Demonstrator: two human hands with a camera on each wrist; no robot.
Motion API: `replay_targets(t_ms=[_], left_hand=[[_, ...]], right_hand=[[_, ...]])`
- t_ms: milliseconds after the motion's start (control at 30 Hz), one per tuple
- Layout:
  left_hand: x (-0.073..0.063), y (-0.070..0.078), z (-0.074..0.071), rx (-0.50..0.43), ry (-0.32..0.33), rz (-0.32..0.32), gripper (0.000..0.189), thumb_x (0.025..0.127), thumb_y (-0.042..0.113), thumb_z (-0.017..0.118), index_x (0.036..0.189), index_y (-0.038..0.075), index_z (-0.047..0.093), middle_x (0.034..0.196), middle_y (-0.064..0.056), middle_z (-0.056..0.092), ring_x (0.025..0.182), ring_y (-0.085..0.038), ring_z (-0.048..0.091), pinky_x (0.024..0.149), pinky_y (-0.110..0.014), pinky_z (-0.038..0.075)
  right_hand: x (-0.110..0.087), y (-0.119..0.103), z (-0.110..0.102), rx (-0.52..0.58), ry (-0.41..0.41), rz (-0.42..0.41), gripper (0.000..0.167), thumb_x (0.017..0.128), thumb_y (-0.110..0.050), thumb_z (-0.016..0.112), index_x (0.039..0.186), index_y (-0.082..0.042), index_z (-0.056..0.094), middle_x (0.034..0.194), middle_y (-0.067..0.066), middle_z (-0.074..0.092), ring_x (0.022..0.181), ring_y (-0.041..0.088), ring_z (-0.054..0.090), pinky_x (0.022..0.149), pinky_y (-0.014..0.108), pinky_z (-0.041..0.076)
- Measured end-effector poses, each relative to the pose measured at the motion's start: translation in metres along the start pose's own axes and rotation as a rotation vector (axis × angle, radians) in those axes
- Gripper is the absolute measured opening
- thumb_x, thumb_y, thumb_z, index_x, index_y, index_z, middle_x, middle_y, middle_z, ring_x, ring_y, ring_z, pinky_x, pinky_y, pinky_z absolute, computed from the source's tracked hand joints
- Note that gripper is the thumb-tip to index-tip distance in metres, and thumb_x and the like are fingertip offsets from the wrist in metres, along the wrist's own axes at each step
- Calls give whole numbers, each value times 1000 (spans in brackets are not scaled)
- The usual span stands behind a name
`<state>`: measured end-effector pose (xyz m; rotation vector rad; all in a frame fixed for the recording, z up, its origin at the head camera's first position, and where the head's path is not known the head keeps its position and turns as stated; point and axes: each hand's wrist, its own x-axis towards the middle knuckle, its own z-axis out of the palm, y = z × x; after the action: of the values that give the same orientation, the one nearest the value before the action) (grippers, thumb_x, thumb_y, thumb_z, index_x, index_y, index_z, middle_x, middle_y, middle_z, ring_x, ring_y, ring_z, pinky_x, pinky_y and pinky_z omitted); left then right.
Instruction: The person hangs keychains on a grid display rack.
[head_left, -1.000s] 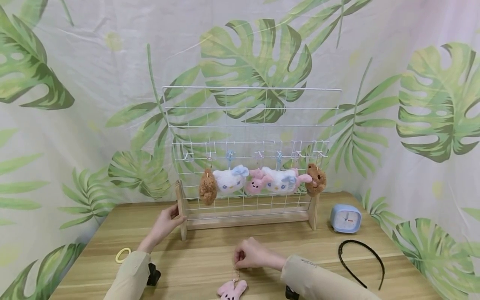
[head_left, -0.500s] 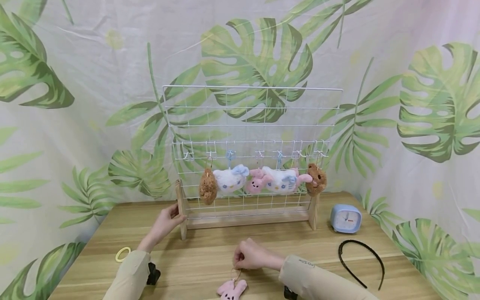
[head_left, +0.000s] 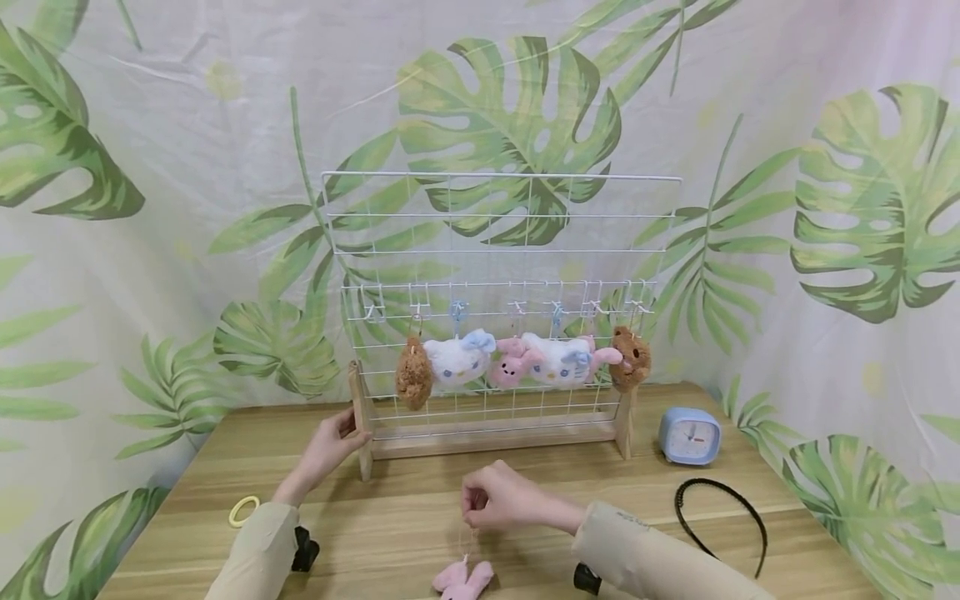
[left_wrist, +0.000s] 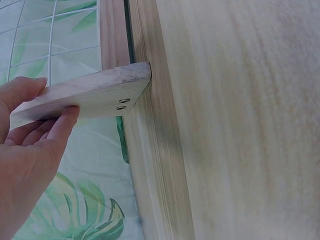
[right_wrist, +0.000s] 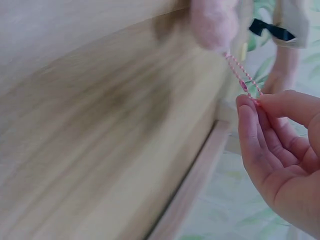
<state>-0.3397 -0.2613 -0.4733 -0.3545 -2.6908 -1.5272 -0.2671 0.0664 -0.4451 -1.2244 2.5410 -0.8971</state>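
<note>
With thumb and fingertips, my right hand (head_left: 504, 496) pinches the pink bead chain (right_wrist: 244, 75) of a plush bunny keychain (head_left: 465, 581). The pink bunny is at the bottom edge of the head view, partly cut off, close over the table; its fuzzy body (right_wrist: 215, 25) shows blurred in the right wrist view. Further back on the left, my left hand (head_left: 330, 446) grips the wooden side upright (left_wrist: 100, 92) of a white wire grid rack (head_left: 502, 177), thumb on one face and fingers on the other.
Several plush charms hang in a row on the rack: brown bears (head_left: 414, 375), white cats with blue bows (head_left: 459, 362) and pink bunnies (head_left: 510, 367). One white hook (head_left: 372, 314) at far left is bare. A blue clock (head_left: 690, 437), black headband (head_left: 722, 492) and yellow ring (head_left: 243, 512) lie around.
My right hand has lifted slightly and moved a little toward the rack, with the chain drawn straighter above the bunny. My left hand keeps its grip on the upright.
</note>
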Motion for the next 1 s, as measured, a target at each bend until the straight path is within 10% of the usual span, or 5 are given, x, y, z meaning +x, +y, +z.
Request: replay_targets(t_ms=[500,1000], left_hand=[[-1,0,0,-5,6,-1,66,99,11,59,147,-19,26,145,-40,41,136,-50,44,107,-50,48],[-2,-3,1,-20,17,13,64,99,9,58,147,-19,26,145,-39,42,136,-50,44,109,-50,46]], right_hand=[[3,-46,-32,96,21,-137,8,89,-4,70,85,-9,67,81,7,75,70,-11,62,69,11,58],[54,-93,-101,-116,158,-342,8,88,1,68,85,-6,66,85,6,72,75,6,68,68,9,56]])
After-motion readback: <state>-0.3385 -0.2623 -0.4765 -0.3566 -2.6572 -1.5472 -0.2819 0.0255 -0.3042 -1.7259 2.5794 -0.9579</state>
